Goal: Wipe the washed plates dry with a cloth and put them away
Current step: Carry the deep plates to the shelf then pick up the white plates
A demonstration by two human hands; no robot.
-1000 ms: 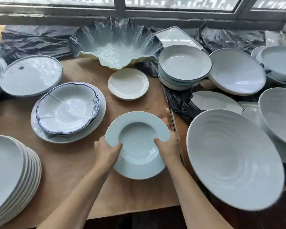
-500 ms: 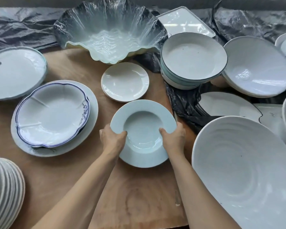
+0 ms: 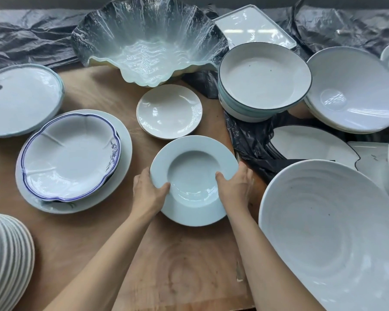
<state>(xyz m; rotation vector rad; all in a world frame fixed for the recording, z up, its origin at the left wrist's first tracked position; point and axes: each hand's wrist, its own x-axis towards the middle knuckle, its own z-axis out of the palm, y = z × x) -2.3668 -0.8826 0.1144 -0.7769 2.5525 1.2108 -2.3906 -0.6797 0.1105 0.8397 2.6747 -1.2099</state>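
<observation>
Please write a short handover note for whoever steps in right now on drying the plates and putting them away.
Left hand grips the left rim of the pale wide-rimmed soup plate, thumb on top.
Right hand grips its right rim the same way.
The plate is over the wooden board, just in front of the small white plate; I cannot tell whether it is resting or lifted.
No cloth is in view, so I cannot confirm that this plate is dry.
A stack of white plates sits at the near left, and the blue-rimmed scalloped plate lies on a larger plate.
Left to do: set this plate down and carry on with the rest.
</observation>
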